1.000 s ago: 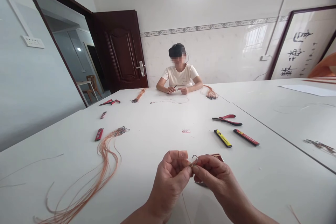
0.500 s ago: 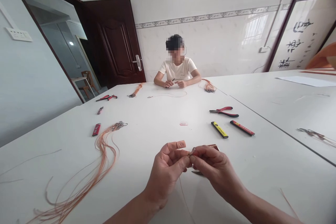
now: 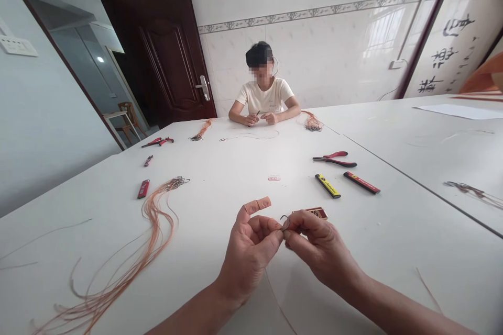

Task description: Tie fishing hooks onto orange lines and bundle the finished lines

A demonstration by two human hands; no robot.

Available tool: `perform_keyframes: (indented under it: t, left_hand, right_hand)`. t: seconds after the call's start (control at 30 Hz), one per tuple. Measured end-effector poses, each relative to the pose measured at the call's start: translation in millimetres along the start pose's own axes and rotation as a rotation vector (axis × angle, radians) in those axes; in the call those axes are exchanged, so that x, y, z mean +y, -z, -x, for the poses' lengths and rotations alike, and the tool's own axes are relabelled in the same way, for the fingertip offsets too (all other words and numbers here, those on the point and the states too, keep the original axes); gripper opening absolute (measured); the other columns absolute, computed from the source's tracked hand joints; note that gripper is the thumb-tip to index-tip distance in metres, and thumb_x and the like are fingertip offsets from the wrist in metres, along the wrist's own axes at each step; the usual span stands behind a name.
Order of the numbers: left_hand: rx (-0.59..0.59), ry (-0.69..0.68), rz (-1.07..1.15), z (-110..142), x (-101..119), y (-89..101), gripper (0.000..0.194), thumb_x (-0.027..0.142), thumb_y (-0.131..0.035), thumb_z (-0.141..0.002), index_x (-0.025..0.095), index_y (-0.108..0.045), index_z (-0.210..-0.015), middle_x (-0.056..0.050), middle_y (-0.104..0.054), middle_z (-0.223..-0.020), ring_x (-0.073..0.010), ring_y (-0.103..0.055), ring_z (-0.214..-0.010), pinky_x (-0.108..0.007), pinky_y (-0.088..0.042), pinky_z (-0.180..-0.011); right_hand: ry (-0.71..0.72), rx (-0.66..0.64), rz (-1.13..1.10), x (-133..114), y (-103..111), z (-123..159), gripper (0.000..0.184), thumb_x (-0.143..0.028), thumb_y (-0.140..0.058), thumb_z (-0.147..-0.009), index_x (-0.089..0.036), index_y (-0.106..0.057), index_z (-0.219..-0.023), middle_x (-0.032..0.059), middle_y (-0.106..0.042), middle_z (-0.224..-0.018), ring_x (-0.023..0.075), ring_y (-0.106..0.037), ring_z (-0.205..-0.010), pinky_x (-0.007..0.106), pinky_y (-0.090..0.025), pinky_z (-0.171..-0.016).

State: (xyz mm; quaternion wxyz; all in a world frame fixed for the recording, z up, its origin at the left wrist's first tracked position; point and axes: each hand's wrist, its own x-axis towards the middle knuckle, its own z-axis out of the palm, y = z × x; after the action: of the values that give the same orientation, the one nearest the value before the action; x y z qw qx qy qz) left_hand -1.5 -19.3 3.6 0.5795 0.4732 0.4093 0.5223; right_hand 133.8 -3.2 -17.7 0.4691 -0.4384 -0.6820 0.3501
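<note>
A dark fish hook (image 3: 283,216) pokes up between my two hands, its curve showing above the fingertips. My left hand (image 3: 248,251) pinches the hook between thumb and fingers, with one bandaged finger raised and apart. Meeting it fingertip to fingertip, my right hand (image 3: 320,243) is closed in a pinch on fine fishing line beside the hook; the exact grip is hidden. A length of thin line (image 3: 275,296) trails down from under my left hand towards me. Behind my right fingers lies a dark red and gold box (image 3: 321,213), partly covered.
On the white table lie a bundle of orange lines with hooks (image 3: 155,241), a small red lighter (image 3: 143,189), yellow lighter (image 3: 327,186), red-black lighter (image 3: 361,182) and red-handled pliers (image 3: 334,159). More hooks (image 3: 467,188) lie right. Another person (image 3: 265,97) sits opposite.
The hook's curve now shows above my fingertips, where before it was mostly hidden. My right hand has shifted slightly left, uncovering more of the box. The whole view has tilted slightly.
</note>
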Motion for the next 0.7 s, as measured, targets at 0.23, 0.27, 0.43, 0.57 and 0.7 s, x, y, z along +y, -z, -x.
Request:
perform_keyframes:
  t: [0.23,0.27,0.43,0.57,0.7]
  left_hand:
    - [0.003,0.003,-0.034,1,2,-0.8,0.038,0.013,-0.056,-0.075,0.027,-0.040,-0.107,0.005,-0.054,-0.070,-0.0067,-0.048,-0.067,-0.021,-0.039,-0.067]
    - [0.010,0.005,-0.036,0,2,-0.4,0.038,0.014,-0.056,-0.075,0.027,-0.041,-0.107,0.005,-0.054,-0.070,-0.0066,-0.047,-0.067,-0.020,-0.038,-0.067]
    - [0.065,-0.010,-0.046,-4,2,4.7,0.038,0.014,-0.057,-0.073,0.028,-0.043,-0.106,0.006,-0.053,-0.070,-0.0061,-0.043,-0.064,-0.020,-0.036,-0.064]
    - [0.073,-0.006,-0.042,-6,2,7.7,0.038,0.016,-0.057,-0.073,0.028,-0.044,-0.106,0.005,-0.053,-0.071,-0.0070,-0.043,-0.064,-0.022,-0.036,-0.065]
    - [0.088,-0.003,-0.025,-6,1,7.7,0.037,0.017,-0.058,-0.073,0.028,-0.045,-0.106,0.004,-0.053,-0.071,-0.0075,-0.043,-0.063,-0.023,-0.035,-0.064]
  right_hand:
    - [0.026,-0.041,0.071,-1,5,-2,0.009,-0.013,-0.045,-0.069,-0.019,-0.051,-0.065,-0.0028,-0.054,-0.060,0.0095,-0.046,-0.057,0.020,-0.037,-0.051]
    - [0.031,-0.044,0.091,0,8,-4,0.009,-0.013,-0.045,-0.069,-0.019,-0.052,-0.066,-0.0027,-0.055,-0.060,0.0097,-0.047,-0.057,0.020,-0.038,-0.051]
    - [-0.022,-0.105,0.241,5,33,-22,0.011,-0.021,-0.046,-0.074,-0.019,-0.056,-0.071,-0.0009,-0.058,-0.062,0.0104,-0.051,-0.056,0.021,-0.041,-0.051]
    - [0.046,-0.223,0.478,5,54,-31,0.018,-0.026,-0.045,-0.077,-0.020,-0.062,-0.076,0.0021,-0.062,-0.075,0.0118,-0.054,-0.061,0.023,-0.041,-0.055]
    - [0.041,-0.374,0.642,3,64,-29,0.019,-0.028,-0.047,-0.077,-0.022,-0.064,-0.075,0.0020,-0.061,-0.075,0.0132,-0.054,-0.061,0.023,-0.040,-0.052]
